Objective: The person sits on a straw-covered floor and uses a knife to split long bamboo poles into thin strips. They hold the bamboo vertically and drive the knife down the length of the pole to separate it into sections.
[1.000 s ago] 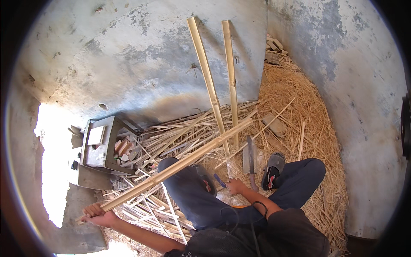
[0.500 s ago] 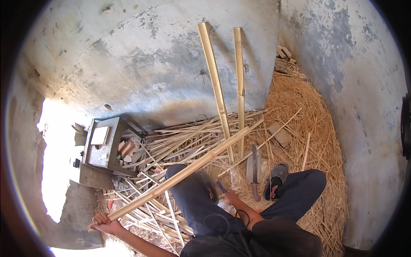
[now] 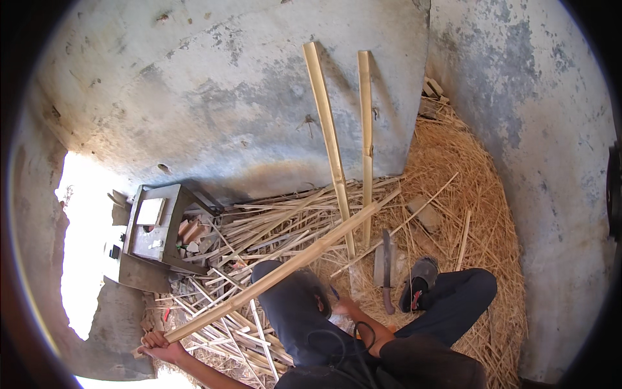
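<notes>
My left hand [image 3: 162,347] is closed round the near end of a long split bamboo strip [image 3: 304,255]. The strip slants up to the right, passing over my left knee, and its far end reaches past the foot of the leaning pieces. Between my legs, my right hand [image 3: 346,306] is closed on a small blue-ended tool [image 3: 334,293], whose kind I cannot make out. The hand is low beside my left shin, apart from the strip. A machete [image 3: 387,262] with a brown handle lies just beyond it, against a flat grey block [image 3: 378,267].
Two split bamboo lengths [image 3: 329,129] lean on the worn wall [image 3: 246,110]. Many thin strips [image 3: 278,217] cover the ground ahead and left; straw-like shavings [image 3: 479,214] heap up on the right. A wooden stool-like stand [image 3: 170,223] is at left, near a bright opening [image 3: 81,259].
The view has shifted slightly, so the wall pieces and machete appear lower. My right hand and the blue-ended tool have turned a little. My left hand keeps its hold on the strip.
</notes>
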`<state>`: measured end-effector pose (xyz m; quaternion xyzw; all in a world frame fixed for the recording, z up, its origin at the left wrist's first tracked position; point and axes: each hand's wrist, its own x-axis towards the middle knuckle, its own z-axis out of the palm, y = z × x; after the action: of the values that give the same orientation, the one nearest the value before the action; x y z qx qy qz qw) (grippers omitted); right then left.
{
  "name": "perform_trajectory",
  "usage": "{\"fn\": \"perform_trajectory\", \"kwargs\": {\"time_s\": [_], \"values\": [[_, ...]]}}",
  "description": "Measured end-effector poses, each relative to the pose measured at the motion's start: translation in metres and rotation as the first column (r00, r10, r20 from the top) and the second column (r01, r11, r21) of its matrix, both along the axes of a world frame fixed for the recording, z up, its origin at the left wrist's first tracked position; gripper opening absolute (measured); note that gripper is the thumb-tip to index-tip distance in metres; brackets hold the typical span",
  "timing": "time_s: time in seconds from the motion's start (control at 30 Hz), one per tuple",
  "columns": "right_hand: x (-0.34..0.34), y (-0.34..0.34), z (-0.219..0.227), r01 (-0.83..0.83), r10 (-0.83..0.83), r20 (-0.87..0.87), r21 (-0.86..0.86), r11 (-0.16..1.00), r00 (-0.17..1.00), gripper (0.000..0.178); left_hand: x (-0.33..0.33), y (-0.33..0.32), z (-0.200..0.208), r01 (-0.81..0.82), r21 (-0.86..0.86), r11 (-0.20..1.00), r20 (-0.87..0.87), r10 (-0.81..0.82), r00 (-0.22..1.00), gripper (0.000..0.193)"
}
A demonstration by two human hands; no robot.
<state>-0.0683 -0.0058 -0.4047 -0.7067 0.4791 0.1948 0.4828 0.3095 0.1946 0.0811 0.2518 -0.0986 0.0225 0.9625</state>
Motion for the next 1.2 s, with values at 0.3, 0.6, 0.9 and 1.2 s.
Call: {"fn": "perform_trajectory", "kwargs": {"time_s": [0.3, 0.6, 0.9, 1.2], "values": [[-0.109, -0.149, -0.03, -0.341, 0.344, -0.002, 0.131, 0.931, 0.939, 0.03, -0.007, -0.061, -0.039, 0.141, -0.101, 0.985, -0.121, -0.153, 0.981, 0.058], [-0.167, -0.196, 0.315, 0.403, -0.253, 0.392, -0.368, 0.838, 0.884, 0.025, -0.01, -0.044, -0.06, 0.184, -0.239, 0.954, -0.159, -0.225, 0.961, 0.058], [-0.264, -0.18, 0.428, 0.756, -0.661, 0.74, 0.361, 0.546, 0.124, 0.039, -0.022, -0.076, -0.084, 0.206, -0.354, 0.912, -0.27, -0.311, 0.911, 0.06], [-0.267, -0.163, 0.397, 0.361, -0.695, 0.666, 0.739, 0.568, -0.271, 0.022, -0.016, -0.077, -0.109, 0.249, -0.424, 0.871, -0.277, -0.386, 0.88, 0.058]]}}
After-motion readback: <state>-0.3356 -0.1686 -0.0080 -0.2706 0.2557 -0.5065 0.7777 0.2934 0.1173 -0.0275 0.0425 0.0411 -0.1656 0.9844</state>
